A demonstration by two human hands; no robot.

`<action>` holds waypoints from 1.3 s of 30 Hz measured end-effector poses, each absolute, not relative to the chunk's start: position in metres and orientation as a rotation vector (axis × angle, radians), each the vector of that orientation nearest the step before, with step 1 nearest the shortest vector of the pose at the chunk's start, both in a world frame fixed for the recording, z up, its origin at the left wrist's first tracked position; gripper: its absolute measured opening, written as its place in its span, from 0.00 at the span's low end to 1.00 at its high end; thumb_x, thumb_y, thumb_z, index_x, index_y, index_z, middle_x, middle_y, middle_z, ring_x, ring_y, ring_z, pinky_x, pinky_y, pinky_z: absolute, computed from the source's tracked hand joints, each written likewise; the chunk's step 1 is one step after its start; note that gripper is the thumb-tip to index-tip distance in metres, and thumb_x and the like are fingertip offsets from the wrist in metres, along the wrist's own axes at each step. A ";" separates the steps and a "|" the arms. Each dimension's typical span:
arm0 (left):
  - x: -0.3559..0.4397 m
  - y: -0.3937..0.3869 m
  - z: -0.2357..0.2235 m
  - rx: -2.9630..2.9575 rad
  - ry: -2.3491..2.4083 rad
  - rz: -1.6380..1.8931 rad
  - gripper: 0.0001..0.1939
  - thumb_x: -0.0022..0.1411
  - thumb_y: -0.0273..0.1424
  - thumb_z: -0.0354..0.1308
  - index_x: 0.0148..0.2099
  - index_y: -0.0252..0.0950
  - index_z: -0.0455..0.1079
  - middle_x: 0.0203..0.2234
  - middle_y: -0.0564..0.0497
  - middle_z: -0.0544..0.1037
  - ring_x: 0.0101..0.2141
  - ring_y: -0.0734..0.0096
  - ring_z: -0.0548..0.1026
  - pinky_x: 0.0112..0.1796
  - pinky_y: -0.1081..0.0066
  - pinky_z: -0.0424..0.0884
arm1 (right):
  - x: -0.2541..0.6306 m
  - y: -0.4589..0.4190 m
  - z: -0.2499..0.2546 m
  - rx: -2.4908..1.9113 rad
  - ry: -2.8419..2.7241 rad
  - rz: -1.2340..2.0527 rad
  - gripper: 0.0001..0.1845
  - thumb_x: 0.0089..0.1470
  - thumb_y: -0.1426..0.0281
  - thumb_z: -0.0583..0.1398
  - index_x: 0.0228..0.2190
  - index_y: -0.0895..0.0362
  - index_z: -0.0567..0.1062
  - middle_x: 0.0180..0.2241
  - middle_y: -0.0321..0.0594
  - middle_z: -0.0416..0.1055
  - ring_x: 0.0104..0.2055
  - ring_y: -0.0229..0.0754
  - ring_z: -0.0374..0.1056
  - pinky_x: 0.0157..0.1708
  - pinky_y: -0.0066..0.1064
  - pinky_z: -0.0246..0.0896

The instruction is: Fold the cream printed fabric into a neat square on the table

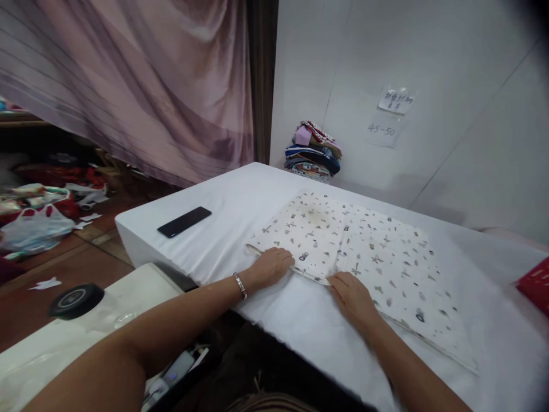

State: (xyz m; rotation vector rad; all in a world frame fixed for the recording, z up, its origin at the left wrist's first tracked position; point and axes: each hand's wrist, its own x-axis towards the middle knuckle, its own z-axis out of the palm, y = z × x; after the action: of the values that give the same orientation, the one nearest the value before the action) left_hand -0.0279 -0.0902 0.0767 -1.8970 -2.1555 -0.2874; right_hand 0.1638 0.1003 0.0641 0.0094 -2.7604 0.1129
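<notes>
The patterned cloth (386, 252) lies on the counter (240, 194), right of the phone (184, 222). My left grip (274, 264) and right grip (349, 292) half-curl at its near edge; whether pinching, I can't tell. I'm probably aligning that edge, which next needs even tension.

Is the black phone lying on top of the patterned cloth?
No, the black phone lies on the white table cover, apart from the patterned cloth.

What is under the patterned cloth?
The white table cover shows around the patterned cloth. Whatever lies directly beneath the cloth is hidden, so I cannot tell if anything else is there.
</notes>
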 end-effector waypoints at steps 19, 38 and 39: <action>-0.023 -0.097 0.085 -1.759 -2.395 -0.462 0.16 0.60 0.26 0.47 0.51 0.37 0.58 0.33 0.50 0.74 0.35 0.66 0.71 0.36 0.67 0.66 | 0.070 0.025 0.077 0.049 -2.833 -0.188 0.13 0.54 0.80 0.52 0.41 0.60 0.68 0.34 0.46 0.67 0.36 0.46 0.62 0.34 0.36 0.54; -0.088 -0.173 0.084 -1.186 -2.649 -0.805 0.10 0.59 0.32 0.52 0.42 0.39 0.71 0.36 0.51 0.76 0.37 0.69 0.72 0.40 0.68 0.67 | 0.067 0.031 0.057 0.110 -2.745 -0.017 0.07 0.52 0.77 0.56 0.35 0.56 0.69 0.31 0.40 0.66 0.34 0.44 0.60 0.32 0.34 0.51; -0.088 -0.170 0.084 -1.155 -2.670 -0.833 0.10 0.59 0.32 0.52 0.41 0.39 0.71 0.36 0.51 0.76 0.37 0.69 0.72 0.40 0.69 0.67 | 0.067 0.032 0.057 0.111 -2.747 -0.016 0.07 0.52 0.77 0.56 0.35 0.56 0.69 0.31 0.40 0.66 0.34 0.44 0.60 0.32 0.34 0.51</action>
State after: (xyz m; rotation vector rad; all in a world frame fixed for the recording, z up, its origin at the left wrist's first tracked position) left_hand -0.0879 -0.1701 0.0840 -1.1552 -2.6705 -0.8330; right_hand 0.0674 0.0315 0.0574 0.1107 -2.7472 -0.0162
